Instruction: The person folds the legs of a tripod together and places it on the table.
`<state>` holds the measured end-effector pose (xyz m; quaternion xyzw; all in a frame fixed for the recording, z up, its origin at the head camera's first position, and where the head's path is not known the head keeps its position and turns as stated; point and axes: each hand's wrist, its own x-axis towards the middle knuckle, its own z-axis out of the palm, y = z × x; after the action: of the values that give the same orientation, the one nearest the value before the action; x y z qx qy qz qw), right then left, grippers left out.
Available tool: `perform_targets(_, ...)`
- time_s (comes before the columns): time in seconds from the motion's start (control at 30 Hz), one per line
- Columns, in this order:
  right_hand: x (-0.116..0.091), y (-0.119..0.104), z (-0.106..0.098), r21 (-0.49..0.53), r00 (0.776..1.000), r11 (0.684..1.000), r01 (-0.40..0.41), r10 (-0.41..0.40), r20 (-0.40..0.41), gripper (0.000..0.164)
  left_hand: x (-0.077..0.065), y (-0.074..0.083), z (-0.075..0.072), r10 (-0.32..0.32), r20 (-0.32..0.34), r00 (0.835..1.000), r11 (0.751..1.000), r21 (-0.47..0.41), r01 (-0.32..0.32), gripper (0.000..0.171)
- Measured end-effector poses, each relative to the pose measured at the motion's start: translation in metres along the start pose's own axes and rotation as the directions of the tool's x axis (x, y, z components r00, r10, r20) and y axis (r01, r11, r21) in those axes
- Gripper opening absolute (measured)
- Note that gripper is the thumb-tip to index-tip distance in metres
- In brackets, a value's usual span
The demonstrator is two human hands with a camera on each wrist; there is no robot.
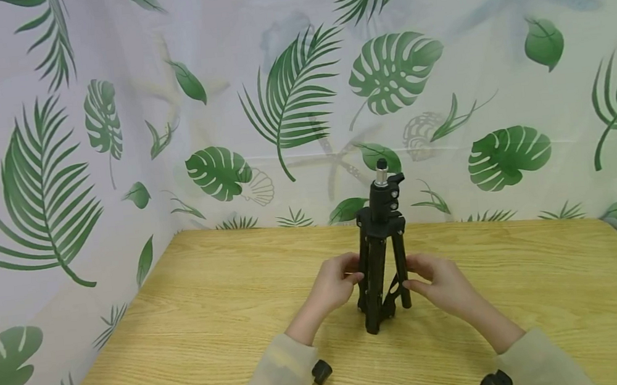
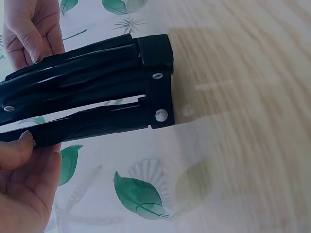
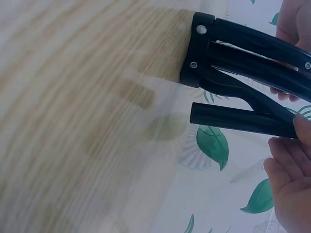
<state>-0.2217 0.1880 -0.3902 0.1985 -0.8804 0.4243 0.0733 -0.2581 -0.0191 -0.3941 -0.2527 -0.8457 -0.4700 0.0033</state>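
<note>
A black tripod light stand [image 1: 378, 210], mostly folded, stands upright near the middle of the table, a silver stud with a black tip on top. My left hand [image 1: 335, 284] pinches one leg on the left side between thumb and fingers. On the other side, my right hand [image 1: 444, 281] grips the right leg [image 3: 238, 119], which sits slightly apart from the centre in the right wrist view. Folding braces and a riveted bottom bracket [image 2: 160, 99] show in the left wrist view. The stand's lower end looks close to the tabletop; whether it touches is unclear.
The wooden table [image 1: 213, 307] reaches back to a pale curtain [image 1: 299, 94] printed with green leaves, which also hangs along the left side. Small black pieces [image 1: 321, 372] sit by both sleeves.
</note>
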Motion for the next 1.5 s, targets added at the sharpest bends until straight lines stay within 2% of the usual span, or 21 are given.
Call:
perform_targets(0.17,-0.001,-0.001,0.0,0.026,1.0,1.0,-0.005,0.004,0.02,0.031,0.002,-0.001,0.001,0.002,0.002,1.0,1.0,0.008,-0.002,0.019)
perform_targets(0.43,-0.002,-0.001,0.0,-0.009,0.999,1.0,-0.029,0.029,0.022,0.029,0.001,-0.002,0.0,0.015,0.021,1.0,0.999,-0.029,-0.015,0.02)
perform_targets(0.73,-0.004,-0.003,0.002,-0.04,0.999,0.999,-0.03,0.03,-0.015,0.027,-0.011,-0.005,-0.007,0.028,-0.02,0.999,1.0,0.011,-0.028,0.022)
perform_targets(0.97,-0.007,-0.006,0.004,-0.093,0.997,0.995,-0.039,0.032,-0.07,0.025,-0.018,-0.007,-0.01,0.014,0.028,1.0,1.0,0.019,-0.014,0.022)
perform_targets(1.17,-0.009,-0.009,0.005,-0.115,0.993,0.992,-0.057,0.045,-0.105,0.024,-0.021,-0.005,-0.008,-0.03,0.054,0.998,1.0,0.0,0.03,0.025)
perform_targets(1.27,-0.01,-0.009,0.006,-0.121,0.992,0.991,-0.063,0.048,-0.119,0.022,-0.022,-0.003,-0.006,-0.042,0.045,0.998,0.999,-0.002,0.042,0.028)
perform_targets(1.5,-0.012,-0.011,0.008,-0.11,0.99,0.993,-0.053,0.038,-0.136,0.022,-0.023,0.001,-0.001,0.001,-0.019,1.0,0.999,0.037,0.0,0.025)
